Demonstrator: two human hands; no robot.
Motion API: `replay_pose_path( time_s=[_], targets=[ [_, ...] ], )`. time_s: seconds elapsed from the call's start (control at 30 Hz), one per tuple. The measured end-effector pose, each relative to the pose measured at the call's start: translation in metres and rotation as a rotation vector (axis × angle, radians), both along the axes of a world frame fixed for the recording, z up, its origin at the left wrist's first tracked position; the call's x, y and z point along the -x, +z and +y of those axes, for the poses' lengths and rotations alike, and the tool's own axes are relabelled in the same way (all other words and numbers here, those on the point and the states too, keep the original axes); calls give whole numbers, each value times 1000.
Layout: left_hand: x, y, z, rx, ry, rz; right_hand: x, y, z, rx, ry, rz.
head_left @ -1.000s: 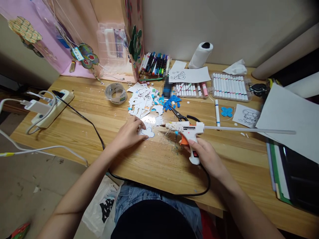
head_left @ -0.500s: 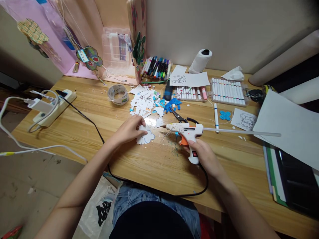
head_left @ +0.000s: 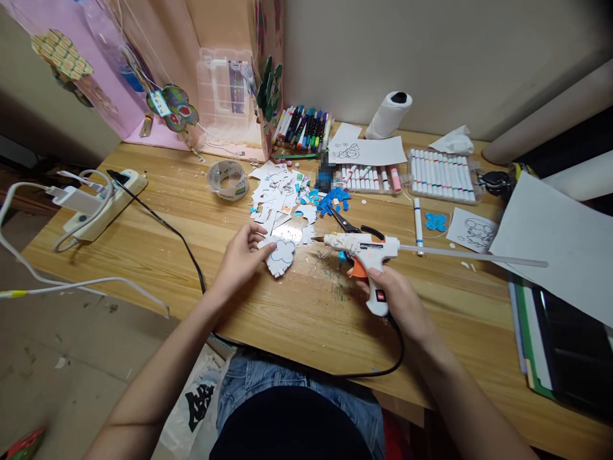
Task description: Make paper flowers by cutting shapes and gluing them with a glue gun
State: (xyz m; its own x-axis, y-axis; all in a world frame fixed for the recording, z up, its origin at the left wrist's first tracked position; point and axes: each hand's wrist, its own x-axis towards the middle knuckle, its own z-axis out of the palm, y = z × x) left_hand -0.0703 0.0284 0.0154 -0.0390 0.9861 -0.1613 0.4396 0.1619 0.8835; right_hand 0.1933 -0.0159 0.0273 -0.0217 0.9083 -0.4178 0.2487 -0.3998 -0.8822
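Fingers of the left hand (head_left: 239,255) are closed on the edge of a white paper piece (head_left: 282,251), with the thumb laid over its face. On this paper is drawn a blue flower-like outline, and the border is cut into small fringes. It is somewhat hard to see whether the paper is fully lifted or partly rests on the table (head_left: 297,332). The right hand (head_left: 400,300) is wrapped around the handle of a glue gun (head_left: 371,246), forefinger side near the orange trigger (head_left: 358,268); I cannot tell if the trigger is pressed.

The paper is just left of the glue gun, near its nozzle but apart from it. In my judgement, the step is bringing paper and nozzle into position. The next move would call for a steady pinch, and fingertips kept away from the hot tip.

Just behind the glue gun lie the scissors (head_left: 345,221). Farther behind it, to the left, are white paper scraps (head_left: 272,191) and the tape roll (head_left: 227,184). To its right is a blue flower cutout (head_left: 435,222).
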Motion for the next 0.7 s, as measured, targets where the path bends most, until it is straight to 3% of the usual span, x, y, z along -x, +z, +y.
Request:
replay_pose_path(
  time_s=[0.1,0.17,0.3,0.53,0.7],
  targets=[
    [-10,-1,-12,-216,-26,435,1,-1,0,-9,37,-6],
    [-16,3,-19,-293,-108,586,1,-2,-1,-3,64,-20],
    [-22,6,-26,-257,-340,652,4,-6,-3,24,90,-47],
    [-24,2,-25,-247,-407,784,9,-9,-6,20,150,-61],
    [-23,3,-25,-254,-420,774,13,-6,-7,-28,171,-63]
  ],
)
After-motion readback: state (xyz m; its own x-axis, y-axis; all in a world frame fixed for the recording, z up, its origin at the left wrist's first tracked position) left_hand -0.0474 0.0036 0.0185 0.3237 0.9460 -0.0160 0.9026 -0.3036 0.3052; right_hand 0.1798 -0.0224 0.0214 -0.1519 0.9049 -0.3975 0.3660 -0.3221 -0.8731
